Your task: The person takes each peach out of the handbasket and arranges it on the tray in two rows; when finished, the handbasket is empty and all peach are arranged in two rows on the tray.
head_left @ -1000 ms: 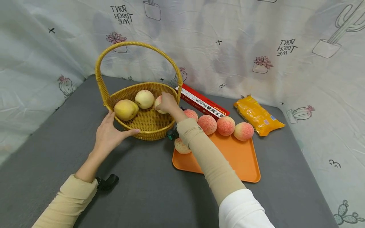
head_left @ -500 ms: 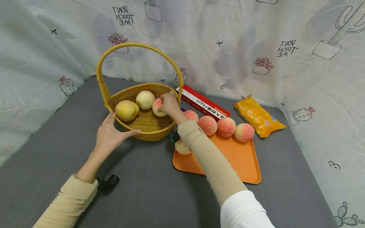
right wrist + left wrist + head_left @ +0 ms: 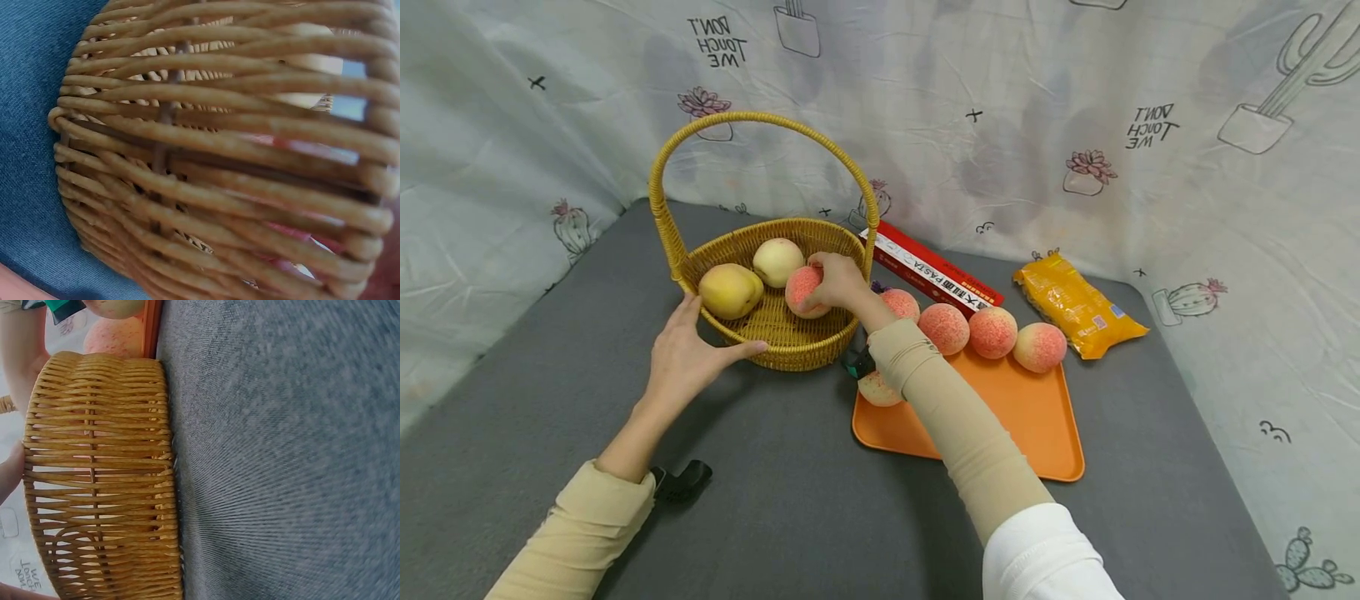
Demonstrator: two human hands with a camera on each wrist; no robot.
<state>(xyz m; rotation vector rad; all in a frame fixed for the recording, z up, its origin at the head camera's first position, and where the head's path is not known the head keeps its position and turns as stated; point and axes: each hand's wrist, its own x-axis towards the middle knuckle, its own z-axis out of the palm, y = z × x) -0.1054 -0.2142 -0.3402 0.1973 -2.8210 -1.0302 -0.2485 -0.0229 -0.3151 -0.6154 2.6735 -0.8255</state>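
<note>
A yellow wicker basket [image 3: 797, 358] with a tall arched handle stands on the grey table. Inside it, my right hand [image 3: 842, 282] grips a peach [image 3: 801, 287], its red side facing left. Beside this fruit sit a pale cream peach [image 3: 777, 262] and a larger yellow peach [image 3: 728, 291] with a crease. My left hand [image 3: 687, 360] spreads thumb and fingers against the basket's near left rim. Up close in the left wrist view, the thumb [image 3: 11, 470] touches the top edge of the woven wall. The right wrist view is filled by the basket's weave [image 3: 187, 137], with red glimpsed through its gaps.
To the right lies an orange tray [image 3: 1015, 417] bearing several red-and-cream peaches [image 3: 993, 332] along its far side and one [image 3: 878, 390] at its left. Behind are a red pasta box [image 3: 936, 271] and an orange-yellow packet [image 3: 1075, 304]. A printed curtain [image 3: 910, 92] hangs behind the table.
The peach in my right hand has shifted left and toward me inside the basket, and more of its red side shows now. The left hand keeps its place on the rim.
</note>
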